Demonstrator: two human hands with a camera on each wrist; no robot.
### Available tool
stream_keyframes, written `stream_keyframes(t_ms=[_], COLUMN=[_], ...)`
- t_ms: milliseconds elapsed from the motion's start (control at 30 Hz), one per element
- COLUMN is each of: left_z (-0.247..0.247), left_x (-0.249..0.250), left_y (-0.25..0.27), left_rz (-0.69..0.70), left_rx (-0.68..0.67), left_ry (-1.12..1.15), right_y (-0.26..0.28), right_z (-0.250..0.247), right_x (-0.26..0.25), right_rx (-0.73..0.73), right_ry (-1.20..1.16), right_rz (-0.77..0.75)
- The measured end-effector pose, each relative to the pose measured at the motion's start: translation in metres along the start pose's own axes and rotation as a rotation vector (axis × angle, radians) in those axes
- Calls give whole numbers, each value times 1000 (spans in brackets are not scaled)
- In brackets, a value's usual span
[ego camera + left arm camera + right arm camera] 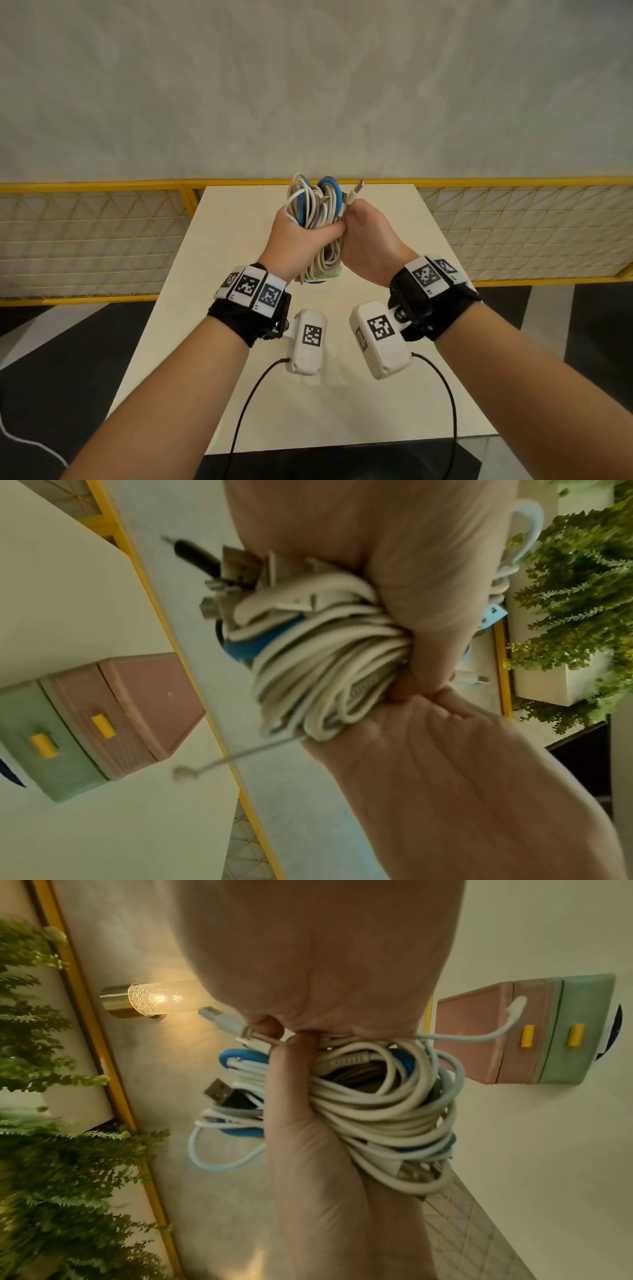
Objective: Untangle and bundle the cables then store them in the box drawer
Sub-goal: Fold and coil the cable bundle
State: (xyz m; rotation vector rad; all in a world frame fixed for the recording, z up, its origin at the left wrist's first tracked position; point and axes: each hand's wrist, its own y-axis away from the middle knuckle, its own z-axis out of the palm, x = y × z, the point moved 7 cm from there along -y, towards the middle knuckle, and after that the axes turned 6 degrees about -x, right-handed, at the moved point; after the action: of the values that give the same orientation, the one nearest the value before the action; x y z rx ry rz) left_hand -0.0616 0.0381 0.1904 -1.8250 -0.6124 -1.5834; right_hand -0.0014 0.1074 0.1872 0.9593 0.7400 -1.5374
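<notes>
A bundle of coiled white, grey and blue cables (pixel 315 212) is held up over the middle of the table. My left hand (pixel 298 240) grips the coils from the left, and in the left wrist view its fingers (pixel 428 750) wrap round the cables (pixel 325 674). My right hand (pixel 368 236) grips the same cables (pixel 383 1110) from the right, thumb (pixel 291 1085) across them, next to a USB plug (pixel 222 1020) sticking out. The pink and green box drawer (pixel 103 718) stands on the table under the bundle, drawers closed; the head view shows only a green corner (pixel 335 273).
The cream table (pixel 376 394) ends at a yellow mesh railing (pixel 102 240) along its far side. A loose white cable end (pixel 514 1007) dangles in front of the box (pixel 534 1031). Green plants (pixel 575 601) and a lit glass lamp (pixel 147 1001) lie beyond the railing.
</notes>
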Motion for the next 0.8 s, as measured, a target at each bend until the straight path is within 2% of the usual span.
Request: stream_keyframes(t_ms=[167,233,333,400,500,533,567,667,733,800], left_z=[-1,0,-4,-12,-27,-30,-31,-28,-27,-25], left_x=[-5,2,7,3,-6,-8,-8,-8,-10,-13], left_y=[4,3,1,1,-2,-3,-3,-2,-1,0], left_rz=[-40,9,51,33,-41,-61,-74,-96,-129,-173], left_rx=[-45,-34,53,124,201,204,199,166,124,25], left_ry=[54,17,-5,52,187,226,259,326,362,366], right_y=[2,0,-2,-1,2,4,5,9,8,4], right_z=[1,1,1,-9,-49,-59,-65,-60,-58,-66], right_x=[6,11,5,4,10,13,20,49,52,44], right_rx=[-102,-99,-42,63,367,428,428,275,271,365], right_ry=[27,0,39,226,783,915,954,692,543,528], right_rz=[75,45,-34,-62,-16,12,65,283,235,111])
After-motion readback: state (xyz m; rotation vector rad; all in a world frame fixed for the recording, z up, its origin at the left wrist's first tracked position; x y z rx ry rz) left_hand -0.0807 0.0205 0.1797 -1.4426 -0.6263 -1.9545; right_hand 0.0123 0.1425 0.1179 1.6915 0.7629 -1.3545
